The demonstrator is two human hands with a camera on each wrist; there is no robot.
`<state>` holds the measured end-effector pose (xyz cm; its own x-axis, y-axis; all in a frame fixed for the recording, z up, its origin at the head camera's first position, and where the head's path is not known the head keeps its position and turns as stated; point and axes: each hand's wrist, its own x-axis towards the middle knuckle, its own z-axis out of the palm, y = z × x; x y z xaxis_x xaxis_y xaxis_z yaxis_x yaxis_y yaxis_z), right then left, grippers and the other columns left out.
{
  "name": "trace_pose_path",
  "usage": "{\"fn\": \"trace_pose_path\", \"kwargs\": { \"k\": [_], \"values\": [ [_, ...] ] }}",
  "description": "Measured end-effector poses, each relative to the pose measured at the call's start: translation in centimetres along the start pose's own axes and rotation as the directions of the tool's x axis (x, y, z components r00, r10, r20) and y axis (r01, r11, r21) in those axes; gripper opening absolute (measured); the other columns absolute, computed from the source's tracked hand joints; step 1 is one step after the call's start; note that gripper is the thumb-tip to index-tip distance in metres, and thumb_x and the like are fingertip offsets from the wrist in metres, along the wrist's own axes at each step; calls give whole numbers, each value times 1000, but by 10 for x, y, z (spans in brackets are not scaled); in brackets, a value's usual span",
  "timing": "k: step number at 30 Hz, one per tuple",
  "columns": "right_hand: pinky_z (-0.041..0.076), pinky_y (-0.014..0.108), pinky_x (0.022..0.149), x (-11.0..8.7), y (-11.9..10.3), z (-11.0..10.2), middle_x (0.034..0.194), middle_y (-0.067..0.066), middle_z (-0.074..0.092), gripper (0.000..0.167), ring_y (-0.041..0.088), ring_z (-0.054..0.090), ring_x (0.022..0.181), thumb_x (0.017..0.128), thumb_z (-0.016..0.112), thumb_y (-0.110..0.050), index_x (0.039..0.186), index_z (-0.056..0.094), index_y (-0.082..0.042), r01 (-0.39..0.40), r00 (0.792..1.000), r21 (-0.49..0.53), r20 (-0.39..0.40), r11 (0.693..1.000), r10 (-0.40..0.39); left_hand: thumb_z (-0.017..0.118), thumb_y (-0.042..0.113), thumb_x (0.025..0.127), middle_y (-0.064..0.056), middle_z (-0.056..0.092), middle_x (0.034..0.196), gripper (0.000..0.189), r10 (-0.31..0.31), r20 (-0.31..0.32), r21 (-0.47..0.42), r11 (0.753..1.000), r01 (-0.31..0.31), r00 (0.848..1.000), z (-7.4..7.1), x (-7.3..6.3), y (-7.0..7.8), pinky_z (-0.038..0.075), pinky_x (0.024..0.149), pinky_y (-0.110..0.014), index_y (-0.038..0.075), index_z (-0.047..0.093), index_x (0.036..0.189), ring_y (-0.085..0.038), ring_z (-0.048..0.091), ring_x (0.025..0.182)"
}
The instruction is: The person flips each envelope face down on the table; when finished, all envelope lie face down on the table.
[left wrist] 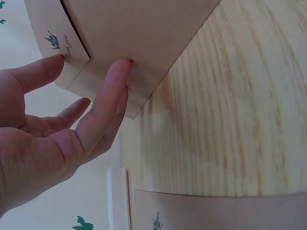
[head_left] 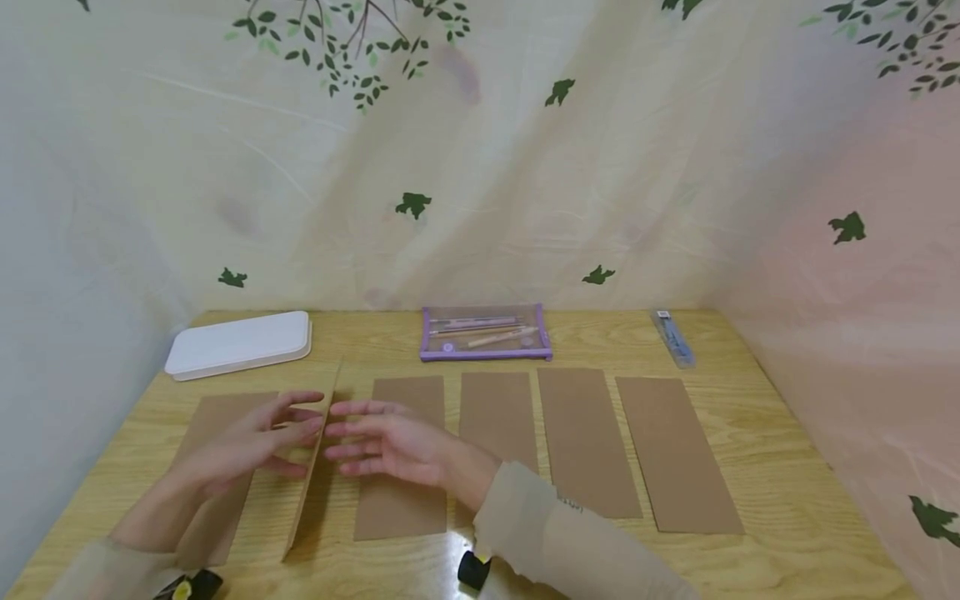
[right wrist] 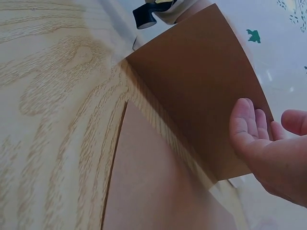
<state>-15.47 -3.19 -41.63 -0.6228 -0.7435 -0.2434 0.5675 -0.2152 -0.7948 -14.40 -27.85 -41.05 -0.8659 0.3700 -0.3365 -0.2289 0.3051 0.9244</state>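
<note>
A brown kraft paper envelope [head_left: 299, 510] stands on its long edge on the table, between my two hands. In the left wrist view its flap [left wrist: 45, 24] shows a small dark crown print and "Thank you". My left hand [head_left: 251, 442] is on its left side; the thumb is by the flap and straight fingertips touch the printed face. From the other side, my right hand [head_left: 405, 446] lays extended fingers against the plain back [right wrist: 192, 91], its thumb apart. Another brown envelope [head_left: 225, 417] lies flat under my left forearm, and one [head_left: 405, 508] lies under my right hand.
Three more brown envelopes lie in a row to the right, the outermost envelope [head_left: 678, 454] at the end. Behind are a white case [head_left: 240, 344], a clear purple-edged pencil pouch [head_left: 486, 333] with pens, and a small blue packaged item [head_left: 673, 339]. Patterned cloth [head_left: 487, 167] hangs around the table.
</note>
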Motion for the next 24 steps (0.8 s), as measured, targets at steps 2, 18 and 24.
{"fn": "trace_pose_path", "kwargs": {
  "k": [2, 18, 24],
  "values": [
    [52, 46, 101, 0, -1, 0, 138, 17, 60, 40, 35, 59, 123, 105, 50, -10, 144, 51, -3, 0, 1000, -1, 4, 1000, 0, 58, 28, 105, -34, 33, 149, 68, 13, 0, 3, 1000, -13, 1000, 0, -1, 2, 60, 82, -51, 1, 23, 157, -47, 48, 129],
    [52, 46, 101, 1, -6, 3, 135, 16, 62, 41, 32, 62, 120, 104, 52, -9, 145, 51, -5, 0, 1000, -1, 17, 1000, 0, 54, 27, 107, -28, 47, 142, 58, 52, -1, 6, 999, -52, 999, 0, -12, 10, 59, 83, -50, 5, 30, 156, -34, 58, 118],
    [52, 46, 101, 3, -5, 2, 135, 16, 62, 42, 32, 61, 121, 104, 53, -9, 145, 51, -7, -5, 1000, -8, 27, 1000, 5, 46, 25, 110, -31, 30, 154, 57, 69, 33, -60, 996, -66, 997, 0, -16, 8, 56, 85, -51, 1, 25, 156, -28, 53, 124]
  ]
}}
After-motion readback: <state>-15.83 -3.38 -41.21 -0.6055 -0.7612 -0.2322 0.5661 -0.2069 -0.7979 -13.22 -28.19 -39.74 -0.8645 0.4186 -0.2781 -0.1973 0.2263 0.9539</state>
